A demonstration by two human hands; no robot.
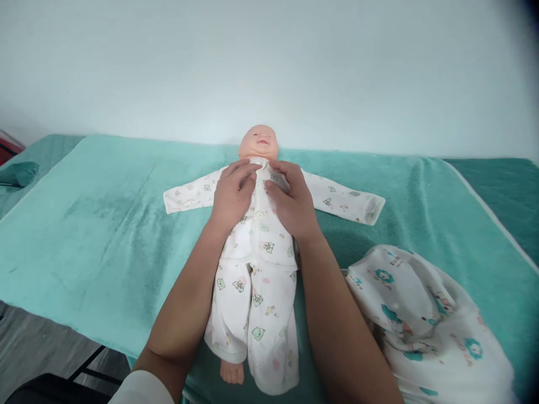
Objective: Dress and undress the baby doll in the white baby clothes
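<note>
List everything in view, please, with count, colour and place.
Doll: 1, pink, centre.
Shirt: 1, white printed, on doll.
Trousers: 1, white printed, on doll.
Cloth: 1, white printed, lower right.
Light sheet: 1, green, under doll.
Dark sheet: count unclear, green, either side.
Wall: 1, whitish, behind.
Floor: 1, grey, lower left.
Black objects: count unclear, lower left.
Red object: 1, left edge.
Sleeve: 1, white, lower left.
Arms: 2, bare, beside trousers.
Left hand: 1, bare, on shirt.
Right hand: 1, bare, on shirt.
</note>
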